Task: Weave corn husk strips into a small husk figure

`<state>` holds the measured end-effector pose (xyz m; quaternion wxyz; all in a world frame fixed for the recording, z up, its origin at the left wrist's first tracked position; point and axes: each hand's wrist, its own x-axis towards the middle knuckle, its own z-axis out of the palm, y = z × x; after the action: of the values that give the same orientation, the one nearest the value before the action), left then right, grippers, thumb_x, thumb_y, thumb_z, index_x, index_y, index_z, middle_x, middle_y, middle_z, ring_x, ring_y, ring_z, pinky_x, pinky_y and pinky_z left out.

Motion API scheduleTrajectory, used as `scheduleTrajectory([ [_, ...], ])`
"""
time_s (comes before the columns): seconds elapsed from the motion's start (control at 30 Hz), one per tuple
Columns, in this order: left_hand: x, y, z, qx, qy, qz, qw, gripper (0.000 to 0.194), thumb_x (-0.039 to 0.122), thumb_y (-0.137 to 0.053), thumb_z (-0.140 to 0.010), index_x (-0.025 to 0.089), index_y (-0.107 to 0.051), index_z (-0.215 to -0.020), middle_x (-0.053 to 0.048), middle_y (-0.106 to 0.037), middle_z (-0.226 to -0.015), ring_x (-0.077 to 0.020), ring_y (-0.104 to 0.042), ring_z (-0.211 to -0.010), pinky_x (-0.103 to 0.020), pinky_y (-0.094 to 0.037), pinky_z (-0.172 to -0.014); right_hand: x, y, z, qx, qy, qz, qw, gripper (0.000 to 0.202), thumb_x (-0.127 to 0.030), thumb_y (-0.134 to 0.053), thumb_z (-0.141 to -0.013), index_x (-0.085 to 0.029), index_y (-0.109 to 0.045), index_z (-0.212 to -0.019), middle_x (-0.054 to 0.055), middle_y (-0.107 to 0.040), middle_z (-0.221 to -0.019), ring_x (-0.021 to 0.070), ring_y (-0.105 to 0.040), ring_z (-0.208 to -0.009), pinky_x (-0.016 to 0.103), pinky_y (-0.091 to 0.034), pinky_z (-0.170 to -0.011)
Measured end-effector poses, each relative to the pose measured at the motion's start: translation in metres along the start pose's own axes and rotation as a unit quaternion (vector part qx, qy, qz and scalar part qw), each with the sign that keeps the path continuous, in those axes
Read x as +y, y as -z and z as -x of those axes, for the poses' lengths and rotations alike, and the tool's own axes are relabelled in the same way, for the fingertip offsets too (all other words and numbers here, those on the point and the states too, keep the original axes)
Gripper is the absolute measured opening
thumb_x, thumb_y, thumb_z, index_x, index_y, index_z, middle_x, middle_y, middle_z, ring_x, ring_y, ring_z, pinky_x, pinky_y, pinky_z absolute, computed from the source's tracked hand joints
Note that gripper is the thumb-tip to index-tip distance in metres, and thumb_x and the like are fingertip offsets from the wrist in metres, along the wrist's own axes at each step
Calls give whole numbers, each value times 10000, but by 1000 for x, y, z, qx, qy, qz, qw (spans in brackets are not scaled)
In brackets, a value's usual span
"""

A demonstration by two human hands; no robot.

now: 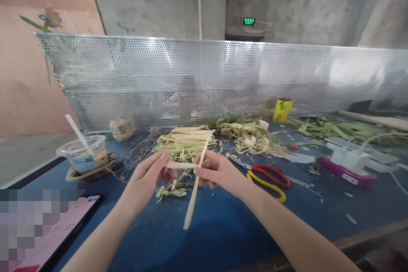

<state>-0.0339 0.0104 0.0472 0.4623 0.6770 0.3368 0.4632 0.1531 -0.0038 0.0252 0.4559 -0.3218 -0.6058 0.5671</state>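
Observation:
Over the blue tabletop (219, 229), two pale strips that look like plant husk or leaf cross each other between my hands. My left hand (156, 171) pinches the end of the horizontal strip (181, 165). My right hand (214, 169) is closed on the long upright strip (192, 204) where the two meet; its lower end hangs free. Behind my fingers lies a stack of pale rolled strips (188, 136). Small green and white knotted pieces (172, 191) rest just below my hands. Scissors with one red and one yellow handle (270, 174) lie beside my right wrist.
A lidded cup with a straw (87, 157) and a phone (60, 233) are at the left. Twine (137, 153) trails near a ball (121, 128). Loose green husks (338, 129), a yellow roll (282, 110) and a purple power strip (347, 173) occupy the right. A perforated metal screen (178, 80) stands behind.

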Motion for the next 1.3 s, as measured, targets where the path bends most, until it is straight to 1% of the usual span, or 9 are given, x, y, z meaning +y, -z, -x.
scheduleTrajectory([
  [0.1, -6, -9, 1, -51, 59, 111, 991, 394, 583, -446, -708, 192, -448, -754, -2, -557, -619, -141, -516, -534, -239, -388, -437, 0, -3, 2, -38, -14, 7, 999, 214, -352, -586, -742, -210, -512, -883, -23, -579, -619, 42, -420, -437, 159, -287, -385],
  [0.2, -8, -14, 3, -93, 89, 86, 988, 421, 452, -626, -639, 195, -456, -926, 18, -575, -591, -118, -512, -494, -222, -391, -448, 0, -3, 3, -63, 7, -35, 997, 229, -318, -570, -766, -208, -492, -951, -16, -589, -637, 46, -433, -450, 182, -331, -433],
  [0.4, -11, -12, 1, 24, 37, 126, 991, 210, 282, -661, -661, 153, -538, -770, 20, -575, -567, -82, -508, -516, -201, -404, -511, -1, -1, 2, -42, 49, -73, 995, 220, -281, -569, -773, -195, -460, -943, -5, -613, -665, 63, -499, -498, 202, -380, -485],
  [0.53, -18, -22, 4, -80, 61, 167, 981, 406, 521, -478, -747, 181, -535, -961, -36, -623, -721, -164, -578, -657, -268, -431, -555, 0, -5, 0, 5, 73, -32, 997, 270, -300, -590, -749, -198, -427, -939, -30, -604, -604, 68, -500, -459, 206, -396, -471],
  [0.67, -22, -34, 11, -110, -14, 207, 972, 819, 788, -233, -616, 139, -527, -1021, -80, -622, -715, -213, -563, -670, -319, -431, -569, 5, -9, -2, 29, 89, -19, 995, 284, -307, -592, -747, -196, -410, -935, -47, -577, -538, 89, -534, -473, 206, -392, -460],
  [0.8, -20, -36, 12, -56, 9, 87, 995, 501, 496, -608, -651, 165, -531, -1019, -26, -617, -717, -149, -551, -633, -260, -429, -585, 3, -11, 1, 22, 79, 0, 997, 265, -314, -556, -774, -203, -398, -957, -42, -568, -608, 80, -521, -499, 215, -406, -488],
  [0.87, -19, -34, 10, -30, 21, 40, 999, 350, 379, -615, -696, 168, -560, -969, 9, -585, -651, -103, -511, -552, -219, -403, -529, -1, -10, 6, 2, 79, 35, 996, 242, -301, -500, -814, -207, -394, -1010, -30, -560, -655, 83, -514, -543, 227, -417, -526],
  [1.07, -17, -31, 9, -32, 28, 30, 999, 237, 353, -546, -760, 156, -590, -884, 19, -553, -640, -73, -469, -540, -185, -371, -493, -13, -3, 14, -20, 109, 183, 977, 251, -206, -442, -839, -215, -388, -1084, -21, -569, -658, 104, -504, -609, 256, -418, -593],
  [1.3, -16, -30, 5, -26, 71, 90, 993, 322, 413, -543, -741, 115, -610, -843, 51, -408, -487, -56, -354, -419, -191, -290, -395, -18, 3, 14, -16, 91, 177, 980, 268, -168, -434, -827, -200, -389, -1089, -28, -569, -630, 92, -459, -551, 240, -392, -552],
])
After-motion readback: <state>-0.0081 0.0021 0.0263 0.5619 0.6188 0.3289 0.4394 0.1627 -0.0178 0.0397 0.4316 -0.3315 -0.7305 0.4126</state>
